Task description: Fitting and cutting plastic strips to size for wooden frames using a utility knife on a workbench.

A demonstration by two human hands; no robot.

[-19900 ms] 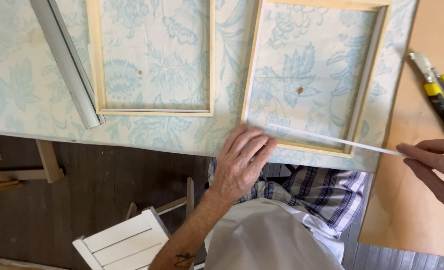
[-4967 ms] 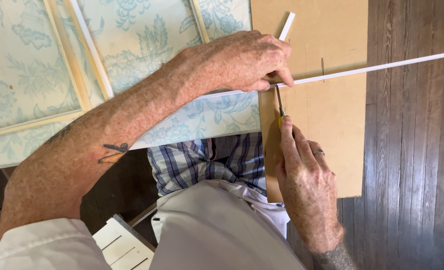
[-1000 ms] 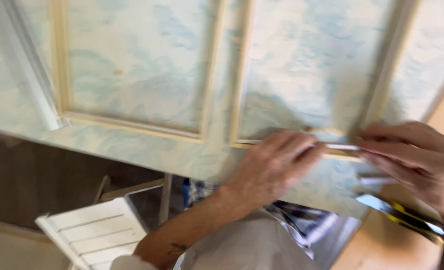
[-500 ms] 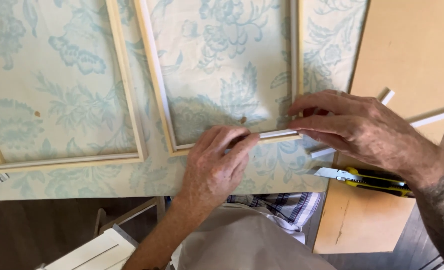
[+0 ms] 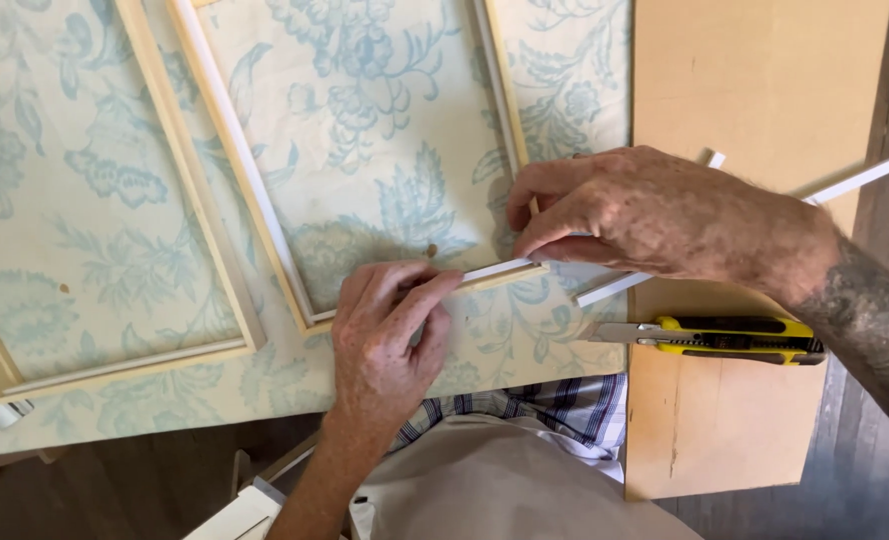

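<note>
head cam | looks straight down | close over floral panel (image 5: 385,130)

Left hand (image 5: 385,335) and right hand (image 5: 645,215) press a thin white strip (image 5: 500,270) onto the wooden frame (image 5: 235,160); utility knife (image 5: 725,338) lies at four o'clock.

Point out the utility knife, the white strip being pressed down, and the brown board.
utility knife (image 5: 730,338), head view, on its yellow-and-black handle.
white strip (image 5: 495,270), head view, on the stretch between the two hands.
brown board (image 5: 765,90), head view, on its bare upper face.
</note>
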